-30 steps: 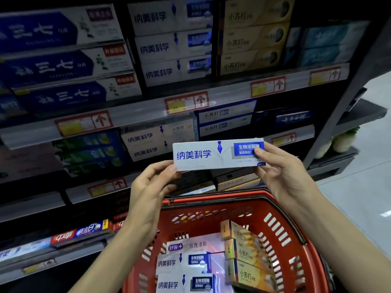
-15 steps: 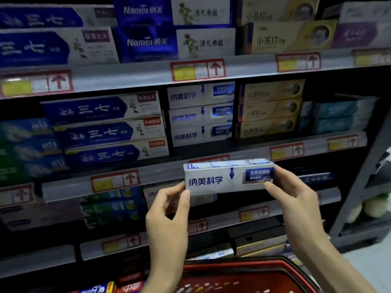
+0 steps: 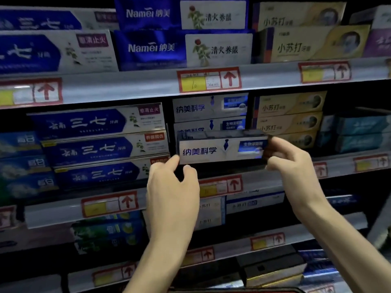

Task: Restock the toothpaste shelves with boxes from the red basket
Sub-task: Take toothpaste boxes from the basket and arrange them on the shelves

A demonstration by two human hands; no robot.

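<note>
Dim store shelving fills the view, its grey shelf edges carrying red-framed price tags (image 3: 209, 80) with arrows. The white toothpaste box (image 3: 220, 150) is held level in front of the matching stack (image 3: 209, 108) on the middle shelf (image 3: 266, 183), between blue boxes (image 3: 95, 149) on the left and yellow boxes (image 3: 289, 121) on the right. The left hand (image 3: 173, 187) has its grip pinching the box's lower left corner. The right hand (image 3: 294, 163) has its grip pinching the right end.

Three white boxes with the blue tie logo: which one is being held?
The front box, lowest of the three: the left hand and right hand hold its ends, in front of the two stacked boxes.
</note>
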